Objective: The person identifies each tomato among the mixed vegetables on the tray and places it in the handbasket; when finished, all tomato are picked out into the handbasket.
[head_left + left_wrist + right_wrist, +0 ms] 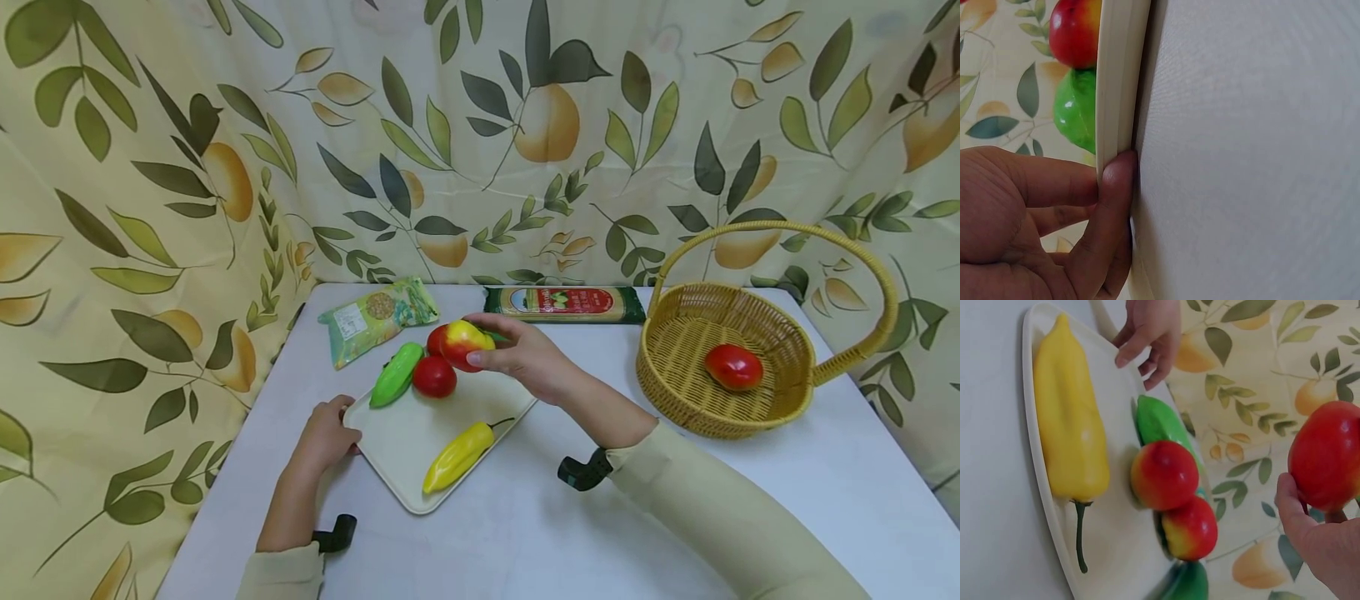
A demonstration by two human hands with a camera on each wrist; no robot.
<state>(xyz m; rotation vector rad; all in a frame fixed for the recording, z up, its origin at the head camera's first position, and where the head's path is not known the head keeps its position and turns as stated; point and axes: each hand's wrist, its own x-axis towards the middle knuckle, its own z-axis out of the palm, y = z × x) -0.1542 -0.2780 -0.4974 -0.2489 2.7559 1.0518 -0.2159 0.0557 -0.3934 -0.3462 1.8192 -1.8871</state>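
Observation:
My right hand [534, 360] holds a red-and-yellow toy fruit [462, 343] above the far part of a cream tray [392, 458]. At the tray's left side, my left hand [324, 435] pinches its rim, with fingers on both faces of the edge in the left wrist view. On the tray lie a long yellow pepper [459, 457], a bumpy light-green vegetable [397, 375] and two red-and-yellow fruits, the nearer [1165, 475] and the farther [1191, 529]. Beyond them in the right wrist view is a dark green piece [1188, 582], partly cut off by the frame.
A yellow wicker basket [678, 400] with a tall handle stands on the right, a red oval fruit [734, 367] inside. Along the back lie a green snack bag [381, 320] and a long pasta packet [566, 304]. Leaf-patterned cloth [480, 150] hangs behind the white table [480, 550].

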